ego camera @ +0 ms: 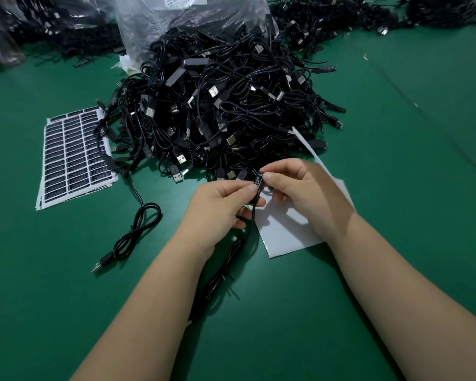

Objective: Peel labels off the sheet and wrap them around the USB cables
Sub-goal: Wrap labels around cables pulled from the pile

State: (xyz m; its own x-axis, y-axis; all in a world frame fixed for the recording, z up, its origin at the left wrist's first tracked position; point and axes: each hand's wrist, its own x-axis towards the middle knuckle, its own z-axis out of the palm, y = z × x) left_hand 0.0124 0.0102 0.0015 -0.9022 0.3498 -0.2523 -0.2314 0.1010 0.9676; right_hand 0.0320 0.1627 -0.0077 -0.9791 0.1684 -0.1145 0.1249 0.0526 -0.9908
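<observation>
My left hand (220,207) and my right hand (300,188) meet above the green table, both pinching a black label (259,182) with white print that sits on the black controller block of a USB cable (226,268). The cable hangs from my fingers and trails toward me between my forearms. A stack of label sheets (72,155) with rows of black labels lies at the left. A white backing sheet (289,229) with no labels showing lies under my right hand.
A big heap of black USB cables (226,105) fills the middle, spilling from a clear plastic bag (187,17). One bundled cable (135,232) lies alone at the left front. More cable piles (327,20) line the far edge of the green table (410,160).
</observation>
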